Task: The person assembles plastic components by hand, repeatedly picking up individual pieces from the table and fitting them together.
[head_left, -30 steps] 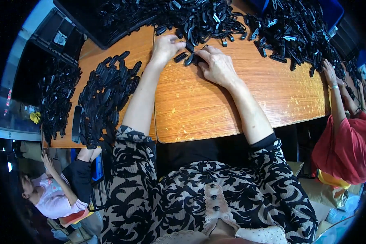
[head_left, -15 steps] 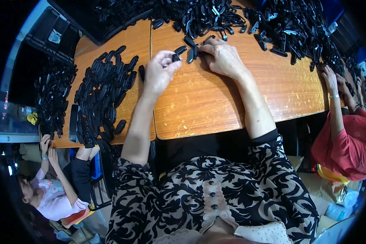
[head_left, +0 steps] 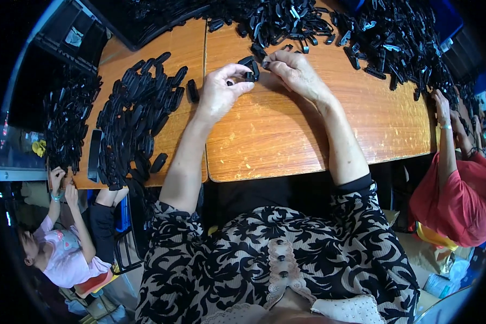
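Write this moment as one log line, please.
left hand: holds small black part | right hand: pinches same part | pile of black parts: left on wooden table

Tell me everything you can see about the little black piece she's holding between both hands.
The black piece is small, oblong and rounded, seemingly glossy plastic, much like the many loose pieces heaped nearby. It is held just above the wooden table, pinched between the fingertips of the left hand and the right hand. It may be two parts together; finer detail is too small to tell.

Wooden table (head_left: 286, 140), two boards butted with a seam between. A heap of black plastic parts (head_left: 318, 21) lies along its far edge; a sorted pile of black parts (head_left: 135, 119) lies at left.
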Demonstrator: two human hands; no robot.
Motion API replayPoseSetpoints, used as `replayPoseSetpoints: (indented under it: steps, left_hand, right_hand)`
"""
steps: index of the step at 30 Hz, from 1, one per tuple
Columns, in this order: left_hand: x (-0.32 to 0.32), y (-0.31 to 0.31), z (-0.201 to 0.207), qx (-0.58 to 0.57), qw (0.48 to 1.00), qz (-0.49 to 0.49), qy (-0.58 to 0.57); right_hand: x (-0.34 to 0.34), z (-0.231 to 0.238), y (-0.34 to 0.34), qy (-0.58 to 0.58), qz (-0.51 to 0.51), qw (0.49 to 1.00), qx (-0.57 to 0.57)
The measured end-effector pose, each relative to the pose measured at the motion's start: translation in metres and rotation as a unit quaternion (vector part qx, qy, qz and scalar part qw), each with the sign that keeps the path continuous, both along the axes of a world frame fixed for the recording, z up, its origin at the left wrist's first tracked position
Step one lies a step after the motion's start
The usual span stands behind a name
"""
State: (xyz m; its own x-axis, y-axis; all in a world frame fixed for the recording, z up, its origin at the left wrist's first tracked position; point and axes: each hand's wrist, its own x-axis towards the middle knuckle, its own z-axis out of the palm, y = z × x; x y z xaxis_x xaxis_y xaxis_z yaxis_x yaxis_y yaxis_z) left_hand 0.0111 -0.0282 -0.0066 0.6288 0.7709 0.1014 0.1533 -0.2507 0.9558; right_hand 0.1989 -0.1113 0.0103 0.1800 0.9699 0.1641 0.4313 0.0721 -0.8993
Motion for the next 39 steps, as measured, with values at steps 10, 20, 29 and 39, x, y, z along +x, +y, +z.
replayPoseSetpoints:
  steps: [10, 20, 29, 39]
  left_hand:
    - [-0.002, 0.000, -0.002, 0.061, 0.998, -0.020, -0.003]
    - [-0.003, -0.002, -0.005, 0.209, 0.976, -0.056, -0.006]
    - [-0.005, 0.001, -0.009, 0.114, 0.991, -0.041, -0.061]
    - [-0.014, 0.009, 0.008, -0.051, 0.987, -0.118, -0.095]
  right_hand:
    - [-0.012, 0.002, 0.000, 0.188, 0.072, 0.973, -0.116]
    - [-0.008, 0.002, 0.000, 0.213, 0.071, 0.953, -0.203]
    - [-0.026, 0.002, 0.004, 0.188, -0.032, 0.960, -0.207]
    - [-0.009, -0.009, -0.002, 0.336, 0.191, 0.914, -0.123]
